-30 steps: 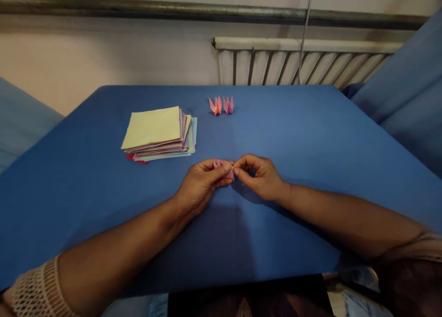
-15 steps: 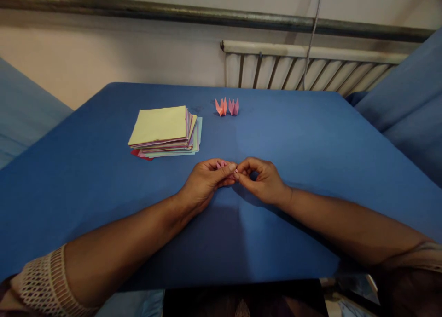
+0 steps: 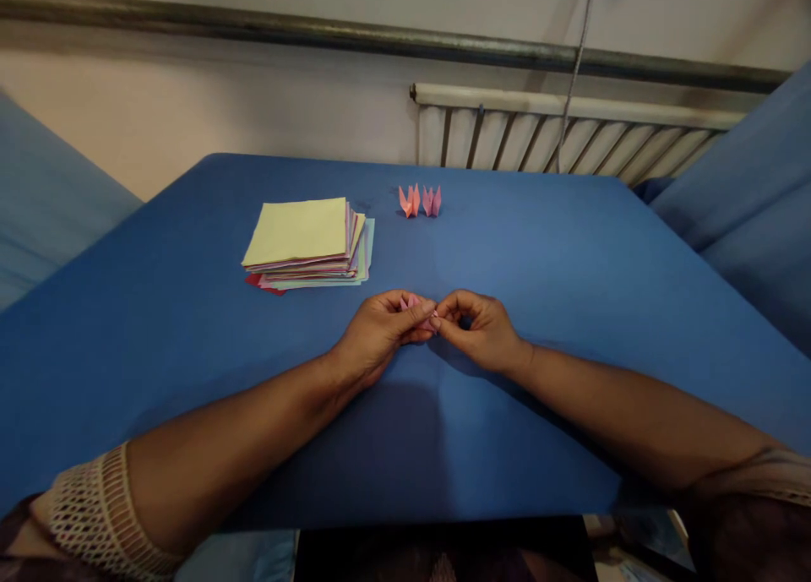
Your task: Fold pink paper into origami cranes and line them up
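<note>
Between my two hands is a small pink folded-paper crane (image 3: 413, 302), mostly covered by my fingers. My left hand (image 3: 382, 333) is closed on its body, thumb on top. The thumb and forefinger of my right hand (image 3: 480, 329) pinch its right end, where a small pale tip shows. Farther back on the table stand two finished-looking paper cranes side by side, an orange one (image 3: 410, 201) and a pinkish-purple one (image 3: 432, 201), both with their points upward.
A stack of coloured paper sheets (image 3: 297, 231), yellow on top, lies left of the cranes on the blue table (image 3: 545, 252). Behind the table are a radiator (image 3: 507, 100) and a long pipe (image 3: 253, 29). Blue curtains (image 3: 748, 176) hang on both sides.
The view has tilted slightly, so the table's things sit a little lower and to the right. Both hands keep the same hold on the pink paper, with hardly any movement.
</note>
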Demonstrator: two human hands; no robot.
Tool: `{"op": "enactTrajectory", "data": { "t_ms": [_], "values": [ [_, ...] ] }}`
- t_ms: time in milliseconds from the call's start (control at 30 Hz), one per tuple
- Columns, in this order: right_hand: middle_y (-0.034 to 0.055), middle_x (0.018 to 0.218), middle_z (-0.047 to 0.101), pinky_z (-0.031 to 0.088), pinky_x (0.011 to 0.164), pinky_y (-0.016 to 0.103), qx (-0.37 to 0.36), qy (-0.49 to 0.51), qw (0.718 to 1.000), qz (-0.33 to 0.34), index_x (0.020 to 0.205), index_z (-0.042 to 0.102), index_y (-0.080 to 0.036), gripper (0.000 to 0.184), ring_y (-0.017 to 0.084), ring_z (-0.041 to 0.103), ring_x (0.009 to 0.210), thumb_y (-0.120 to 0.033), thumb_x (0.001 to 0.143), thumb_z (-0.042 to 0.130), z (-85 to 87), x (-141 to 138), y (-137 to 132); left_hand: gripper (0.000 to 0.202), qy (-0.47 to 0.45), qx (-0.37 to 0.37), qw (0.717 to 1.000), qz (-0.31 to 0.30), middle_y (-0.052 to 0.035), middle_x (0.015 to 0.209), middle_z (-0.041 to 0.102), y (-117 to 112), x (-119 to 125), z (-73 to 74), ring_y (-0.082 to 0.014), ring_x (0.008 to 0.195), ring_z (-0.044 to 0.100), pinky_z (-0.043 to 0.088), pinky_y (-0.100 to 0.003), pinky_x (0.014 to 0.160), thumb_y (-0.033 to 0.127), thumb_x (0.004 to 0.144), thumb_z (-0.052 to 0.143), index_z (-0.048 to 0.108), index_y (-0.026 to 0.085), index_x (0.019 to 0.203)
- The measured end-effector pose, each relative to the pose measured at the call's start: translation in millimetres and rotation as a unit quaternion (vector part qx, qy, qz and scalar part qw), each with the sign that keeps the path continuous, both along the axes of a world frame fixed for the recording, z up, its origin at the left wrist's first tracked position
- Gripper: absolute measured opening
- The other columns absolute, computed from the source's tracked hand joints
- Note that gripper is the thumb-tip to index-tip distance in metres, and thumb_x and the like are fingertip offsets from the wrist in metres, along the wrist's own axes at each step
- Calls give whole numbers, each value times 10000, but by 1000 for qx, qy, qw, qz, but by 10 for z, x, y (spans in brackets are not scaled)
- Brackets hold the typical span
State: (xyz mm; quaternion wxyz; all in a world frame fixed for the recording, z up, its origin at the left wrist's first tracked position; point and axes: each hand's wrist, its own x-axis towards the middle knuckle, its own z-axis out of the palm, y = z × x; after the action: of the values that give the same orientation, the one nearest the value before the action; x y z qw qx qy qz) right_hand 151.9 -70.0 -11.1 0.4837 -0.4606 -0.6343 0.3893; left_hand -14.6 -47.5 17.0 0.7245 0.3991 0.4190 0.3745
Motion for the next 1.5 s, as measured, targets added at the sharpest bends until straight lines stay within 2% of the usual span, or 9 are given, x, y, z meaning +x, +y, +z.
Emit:
{"op": "enactTrajectory", "data": {
  "t_ms": [100,200,333,533,667,867,1067,1267,1500],
  "values": [
    [-27,629,623,427,523,240,-1,6,1000,-2,730,632,-201,137,89,516,533,-301,797,697,-2,7,17,290,5,1,1000,1,0,719,671,6,-4,2,-87,664,630,544,-195,643,355,668,874,683,141,712],
    [-21,652,641,444,533,243,-28,47,998,-7,741,632,-202,189,90,526,547,-365,791,713,-19,29,72,309,-2,6,1000,-21,-25,820,694,23,-20,-2,-105,715,641,569,-214,648,424,727,825,741,153,849],
    [-29,642,628,451,535,236,-57,105,993,-12,733,623,-195,279,79,519,533,-448,769,736,-30,60,153,312,-6,11,1000,-19,-25,899,696,46,-48,-22,-118,763,651,589,-221,630,376,718,841,748,179,941],
    [-32,648,635,449,540,226,-67,135,988,-19,739,627,-193,294,77,528,542,-451,736,769,-24,69,179,290,10,27,999,36,3,807,671,71,-65,-38,-96,708,637,580,-205,613,306,655,882,720,153,841],
    [-15,689,667,468,564,238,-75,131,989,-14,776,658,-194,300,90,554,572,-467,733,775,-34,64,176,298,13,28,999,41,-8,807,684,82,-62,-40,-103,707,650,573,-203,606,309,650,879,706,138,822],
    [-33,627,638,476,545,237,-81,127,988,-22,739,659,-194,321,85,544,533,-494,726,771,-22,64,178,341,17,50,997,54,1,786,691,92,-56,-64,-109,680,657,573,-210,587,320,638,881,687,155,865],
    [-51,537,604,458,479,224,-99,141,985,-9,752,650,-194,320,85,543,465,-494,749,764,-11,69,166,339,32,75,993,83,28,740,642,99,-51,-70,-87,647,612,562,-197,571,330,620,886,671,154,814],
    [-36,555,643,487,466,226,-103,167,980,-11,790,648,-196,326,99,586,472,-503,764,756,-2,70,163,306,41,95,992,72,-4,771,673,100,-60,-59,-102,687,631,547,-201,595,389,681,846,702,146,800],
    [-26,574,666,545,518,251,-71,181,980,-48,804,654,-199,306,112,624,503,-484,768,762,-14,61,164,258,86,153,980,97,17,697,657,106,-56,-57,-87,586,606,509,-208,579,346,705,822,686,141,782]
  ]
}}
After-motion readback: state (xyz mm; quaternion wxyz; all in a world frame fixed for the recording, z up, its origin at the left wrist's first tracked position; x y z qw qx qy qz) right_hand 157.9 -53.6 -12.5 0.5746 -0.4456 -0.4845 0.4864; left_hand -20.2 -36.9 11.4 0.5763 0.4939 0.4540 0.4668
